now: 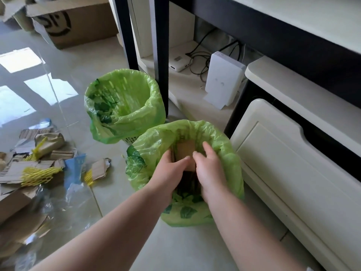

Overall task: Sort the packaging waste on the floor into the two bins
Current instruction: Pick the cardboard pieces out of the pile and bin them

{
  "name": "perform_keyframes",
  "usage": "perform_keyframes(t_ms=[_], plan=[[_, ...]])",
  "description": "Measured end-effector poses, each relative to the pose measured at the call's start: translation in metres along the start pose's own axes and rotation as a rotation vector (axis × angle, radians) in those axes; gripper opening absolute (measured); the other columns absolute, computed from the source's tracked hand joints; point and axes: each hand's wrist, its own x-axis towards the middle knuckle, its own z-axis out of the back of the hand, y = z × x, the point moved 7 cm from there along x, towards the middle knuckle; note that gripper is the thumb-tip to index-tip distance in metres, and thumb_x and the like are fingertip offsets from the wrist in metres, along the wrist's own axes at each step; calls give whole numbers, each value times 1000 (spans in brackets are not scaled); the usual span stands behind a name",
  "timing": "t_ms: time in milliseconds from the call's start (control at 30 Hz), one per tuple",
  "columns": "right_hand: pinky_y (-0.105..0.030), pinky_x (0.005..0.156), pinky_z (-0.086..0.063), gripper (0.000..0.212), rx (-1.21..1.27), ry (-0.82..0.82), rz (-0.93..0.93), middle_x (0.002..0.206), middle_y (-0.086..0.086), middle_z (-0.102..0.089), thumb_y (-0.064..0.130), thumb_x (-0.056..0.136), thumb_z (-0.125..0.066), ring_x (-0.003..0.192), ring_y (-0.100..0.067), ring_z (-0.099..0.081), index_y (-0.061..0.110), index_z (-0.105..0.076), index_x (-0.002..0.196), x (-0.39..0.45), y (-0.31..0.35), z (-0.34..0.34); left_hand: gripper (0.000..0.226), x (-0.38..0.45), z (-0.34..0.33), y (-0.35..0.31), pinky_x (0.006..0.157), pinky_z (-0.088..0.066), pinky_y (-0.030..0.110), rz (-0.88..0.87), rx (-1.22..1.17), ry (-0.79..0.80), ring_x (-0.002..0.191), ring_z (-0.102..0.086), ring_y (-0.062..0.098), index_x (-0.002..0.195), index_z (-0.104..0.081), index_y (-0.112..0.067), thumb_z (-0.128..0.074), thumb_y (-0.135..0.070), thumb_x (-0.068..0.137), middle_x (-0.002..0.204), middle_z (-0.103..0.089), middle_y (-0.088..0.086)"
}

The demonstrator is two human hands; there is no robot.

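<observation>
Both hands, left hand (169, 168) and right hand (207, 167), press together on a cardboard piece (185, 153) inside the near bin (226, 141); push it flat and deep, sparing the 2nd, far bin (154, 106).

A flat brown cardboard piece (185, 153) stands upright inside the nearer green-bagged bin (230, 153). A second green-lined bin (156, 98) sits behind it; torn cardboard, yellow foam netting and clear plastic (37, 173) lie left.
</observation>
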Motion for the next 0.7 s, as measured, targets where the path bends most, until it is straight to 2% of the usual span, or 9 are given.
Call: perform_keyframes(t_ms=[67,100,167,267,333,467,600,700], plan=[[-29,108,-32,49,57,-59,188,146,11,-37,20,96,-46,135,-9,-35,30,-35,143,-14,27,4,59,-12,2,-18,103,-42,36,-100,67,28,118,-49,7,139,-39,-29,-63,-27,86,126,-48,-17],[-29,110,-32,47,87,-71,281,141,15,-40,19,95,-47,133,-5,-35,31,-39,140,-24,39,2,59,-20,7,-28,106,-38,33,-142,79,29,123,-44,4,140,-38,-29,-63,-27,87,129,-45,-17],[-24,107,-33,41,111,-46,415,127,25,-43,20,95,-49,124,6,-39,36,-46,132,-47,60,-12,47,-39,26,-42,107,-38,34,-205,68,40,125,-46,5,133,-48,-27,-61,-24,89,136,-50,-13],[-9,91,-32,35,112,81,518,112,34,-44,19,94,-49,104,26,-39,37,-49,124,-85,75,-56,29,-77,80,-43,98,-46,33,-237,50,-5,111,-60,8,119,-60,-22,-59,-20,90,121,-65,-5],[-10,92,-33,33,75,190,531,115,27,-47,17,93,-49,108,20,-42,35,-50,121,-113,74,-99,20,-101,131,-33,92,-49,31,-225,82,-84,104,-64,9,108,-64,-24,-60,-19,90,113,-69,-4],[-22,102,-35,29,-108,346,523,125,6,-55,18,89,-52,120,-8,-48,27,-55,116,-161,53,-189,11,-146,245,-14,77,-48,29,-201,158,-252,90,-64,11,91,-62,-27,-59,-16,90,104,-69,2],[-28,92,-41,25,-325,511,478,114,-1,-58,27,83,-53,103,-16,-53,31,-56,108,-205,28,-269,10,-192,357,10,73,-49,26,-188,149,-425,89,-65,11,93,-64,-26,-62,-18,88,105,-70,2],[-27,93,-39,25,-559,606,523,122,-4,-54,21,90,-55,112,-17,-50,26,-57,114,-232,23,-314,10,-223,417,35,72,-49,22,-164,88,-484,93,-65,8,96,-63,-27,-63,-20,88,103,-70,-3]])
